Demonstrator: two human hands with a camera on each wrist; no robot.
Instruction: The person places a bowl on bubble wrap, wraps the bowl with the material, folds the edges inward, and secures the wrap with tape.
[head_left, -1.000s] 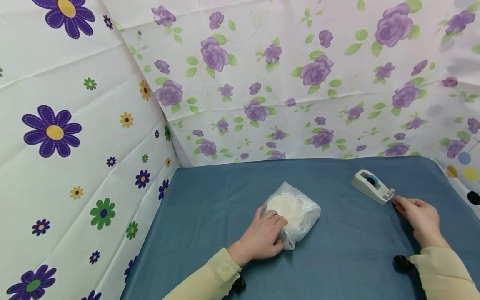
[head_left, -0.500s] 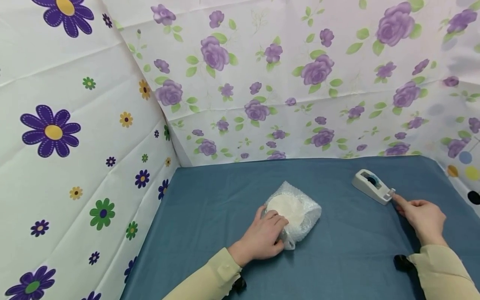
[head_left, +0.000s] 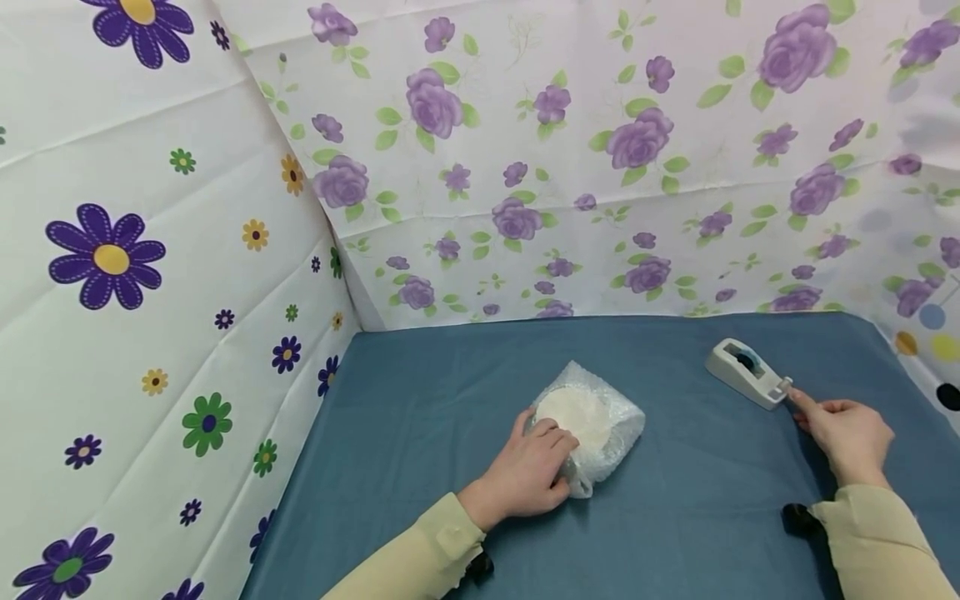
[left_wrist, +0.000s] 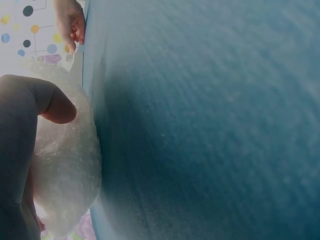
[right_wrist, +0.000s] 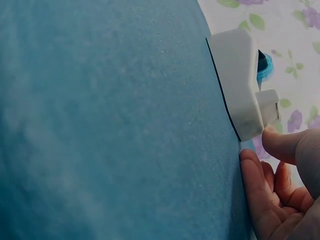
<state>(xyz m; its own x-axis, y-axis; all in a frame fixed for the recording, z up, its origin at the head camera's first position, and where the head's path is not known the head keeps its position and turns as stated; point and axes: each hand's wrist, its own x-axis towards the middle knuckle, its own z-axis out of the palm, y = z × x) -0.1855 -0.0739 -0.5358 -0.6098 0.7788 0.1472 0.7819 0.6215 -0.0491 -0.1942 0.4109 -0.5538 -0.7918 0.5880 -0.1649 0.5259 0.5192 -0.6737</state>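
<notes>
A round, flat, cream-coloured thing in clear bubble wrap, a bubble-wrapped package (head_left: 611, 429), lies on the blue cloth near the middle in the head view. My left hand (head_left: 517, 475) grips its near left side, fingers spread over the top and thumb at the near edge. In the left wrist view the bent thumb (left_wrist: 60, 109) presses against the wrap. To the right stands a white tape dispenser (head_left: 742, 375) with a blue-cored roll (right_wrist: 265, 66). My right hand (head_left: 847, 433) is at its cutter end, the thumb tip touching there and the index finger apart below.
Blue cloth (head_left: 420, 417) covers the table. A white sheet with purple roses (head_left: 513, 218) hangs behind, and a daisy-printed sheet (head_left: 105, 258) stands along the left. Black straps show at both sleeves (head_left: 873, 533).
The right thumb has come up to the dispenser's cutter end, and the right hand has shifted slightly to the right. The left hand and the package stay in place.
</notes>
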